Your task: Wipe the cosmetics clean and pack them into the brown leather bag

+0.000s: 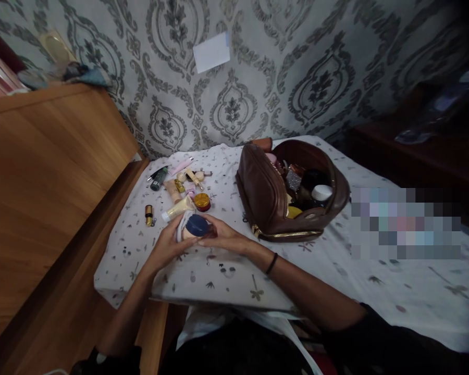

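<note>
Between my two hands is a small pale jar with a dark blue lid (197, 225), tilted toward me. My left hand (170, 244) is closed around its left side, where a whitish cloth (183, 225) seems to be pressed against it. My right hand (222, 237) grips the other side, its fingertips partly hidden behind the jar. Just beyond lie a cream-coloured tube (179, 209) and an amber round jar (202, 201). A brown cosmetic bag (261, 190) stands unzipped to the right, filled with several containers, among them a white-lidded one (322, 193).
Several small cosmetics, including a dark green bottle (159, 178) and a pink tube (181, 166), lie at the back left. A gold-and-black small tube (148, 214) lies apart. A wooden cabinet (62, 172) borders the left of the patterned sheet (234, 284); a wallpapered wall (234, 104) rises behind.
</note>
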`<state>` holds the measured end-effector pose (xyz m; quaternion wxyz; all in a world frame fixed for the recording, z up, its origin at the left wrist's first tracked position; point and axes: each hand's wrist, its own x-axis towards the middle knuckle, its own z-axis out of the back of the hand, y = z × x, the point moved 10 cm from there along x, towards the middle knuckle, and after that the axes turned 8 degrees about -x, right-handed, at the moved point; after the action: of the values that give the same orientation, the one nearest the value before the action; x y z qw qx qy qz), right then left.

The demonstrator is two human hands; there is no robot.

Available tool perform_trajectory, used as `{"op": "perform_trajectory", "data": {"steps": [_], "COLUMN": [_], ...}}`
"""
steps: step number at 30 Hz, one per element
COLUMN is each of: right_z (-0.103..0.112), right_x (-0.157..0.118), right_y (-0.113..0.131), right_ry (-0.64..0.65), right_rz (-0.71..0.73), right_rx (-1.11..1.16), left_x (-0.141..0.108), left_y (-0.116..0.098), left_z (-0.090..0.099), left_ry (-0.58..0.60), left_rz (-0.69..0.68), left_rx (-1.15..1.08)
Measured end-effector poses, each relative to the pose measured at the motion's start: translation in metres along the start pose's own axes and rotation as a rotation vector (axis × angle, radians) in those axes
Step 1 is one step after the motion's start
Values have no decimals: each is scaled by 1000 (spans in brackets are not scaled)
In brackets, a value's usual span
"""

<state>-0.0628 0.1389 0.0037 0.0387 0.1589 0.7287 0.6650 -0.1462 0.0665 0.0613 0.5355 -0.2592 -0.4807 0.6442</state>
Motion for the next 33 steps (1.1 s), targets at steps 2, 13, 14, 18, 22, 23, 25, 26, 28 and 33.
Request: {"op": "perform_trajectory", "data": {"steps": [2, 13, 14, 18, 22, 23, 25, 26, 28, 33], "right_z": [3, 27, 27, 23, 19, 19, 20, 21, 24, 26], "right_x": [0, -4, -4, -2, 0, 0, 0, -1, -2, -3], "right_y": [4, 12, 12, 7, 3, 3, 3, 4, 8, 15], "right_ry": [-32, -226, -218, -173, -139, -136, -145, -153, -170, -192], "right_rz": [40, 103, 104, 114, 153, 154, 141, 133, 123, 99], "right_rx": [-132, -373, -349, -284, -275, -276, -298, -322, -373, -398], "left_x": [0, -7, -7, 3, 17, 20, 22, 21, 15, -12], "left_y": [-4, -3, 0, -4, -17, -17, -15, -14, -15, -17], "left_z": [4, 20, 26, 38, 20, 12, -3, -8, -15, -27], "left_ry": [24, -134, -185, -335, -333, -300, -236, -210, -175, 53], "left_rz": [-49, -45, -19, -20, -137, -149, -148, -143, -149, -188], "left_rx": [99, 207, 199, 213, 237, 236, 233, 236, 264, 340]}}
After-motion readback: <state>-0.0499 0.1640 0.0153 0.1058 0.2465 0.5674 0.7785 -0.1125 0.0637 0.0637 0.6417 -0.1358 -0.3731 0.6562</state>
